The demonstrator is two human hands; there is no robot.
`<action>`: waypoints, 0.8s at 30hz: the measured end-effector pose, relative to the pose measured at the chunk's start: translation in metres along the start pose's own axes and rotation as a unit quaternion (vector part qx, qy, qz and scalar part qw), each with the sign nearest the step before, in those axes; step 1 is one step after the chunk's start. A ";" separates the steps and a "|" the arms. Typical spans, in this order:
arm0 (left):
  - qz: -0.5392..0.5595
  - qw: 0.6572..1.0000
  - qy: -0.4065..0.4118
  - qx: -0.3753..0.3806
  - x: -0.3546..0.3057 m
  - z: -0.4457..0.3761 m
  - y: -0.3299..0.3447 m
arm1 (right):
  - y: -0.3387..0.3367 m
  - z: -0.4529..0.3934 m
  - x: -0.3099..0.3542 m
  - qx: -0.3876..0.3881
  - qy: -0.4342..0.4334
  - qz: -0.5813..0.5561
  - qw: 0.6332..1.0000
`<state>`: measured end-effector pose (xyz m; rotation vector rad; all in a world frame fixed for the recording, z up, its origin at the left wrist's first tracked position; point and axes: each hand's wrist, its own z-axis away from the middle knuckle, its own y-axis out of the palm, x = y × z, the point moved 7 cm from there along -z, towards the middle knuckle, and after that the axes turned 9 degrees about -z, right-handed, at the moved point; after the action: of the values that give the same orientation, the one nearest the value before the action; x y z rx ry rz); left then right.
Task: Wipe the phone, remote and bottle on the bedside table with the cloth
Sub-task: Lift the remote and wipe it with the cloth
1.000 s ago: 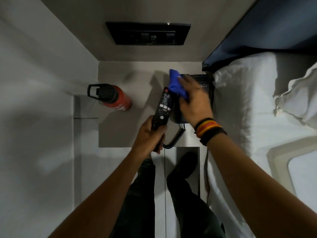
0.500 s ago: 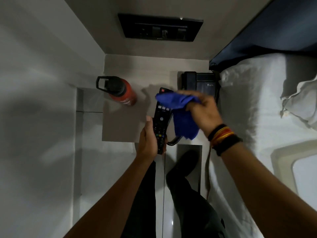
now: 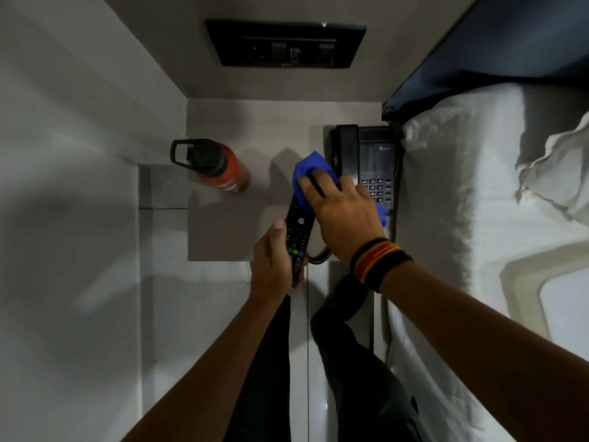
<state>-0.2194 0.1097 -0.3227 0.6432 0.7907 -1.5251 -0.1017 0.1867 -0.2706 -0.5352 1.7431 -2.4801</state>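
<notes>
My left hand grips the lower end of a black remote, held above the front edge of the grey bedside table. My right hand presses a blue cloth onto the remote's upper end, which the cloth hides. A black desk phone sits at the table's right side, its coiled cord hanging off the front. A red bottle with a black lid and loop handle stands at the table's left side, apart from both hands.
A bed with white linen and a pillow borders the table on the right. A black socket panel is set in the wall behind. White walls close in the left. My legs stand on the pale floor below.
My right hand has moved the cloth from hanging loose over the remote's middle up to its far end, flat on it. The left hand keeps hold of the remote.
</notes>
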 end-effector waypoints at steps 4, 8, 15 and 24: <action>0.021 0.999 -0.029 -0.002 0.005 0.005 0.011 | -0.002 0.006 -0.006 0.006 0.007 0.024 1.000; 0.026 0.999 -0.039 -0.007 0.014 0.008 0.016 | -0.002 0.011 -0.017 -0.003 0.023 0.011 1.000; -0.028 0.998 -0.048 -0.024 -0.009 -0.025 -0.006 | 0.009 0.029 -0.085 -0.060 0.243 -0.240 0.938; -0.022 0.999 -0.023 0.009 -0.026 -0.035 0.010 | -0.001 -0.021 -0.010 0.009 0.110 -0.217 0.970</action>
<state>-0.2087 0.1532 -0.3250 0.6052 0.7616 -1.5838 -0.0984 0.2085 -0.2780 -0.7339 1.8417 -2.9503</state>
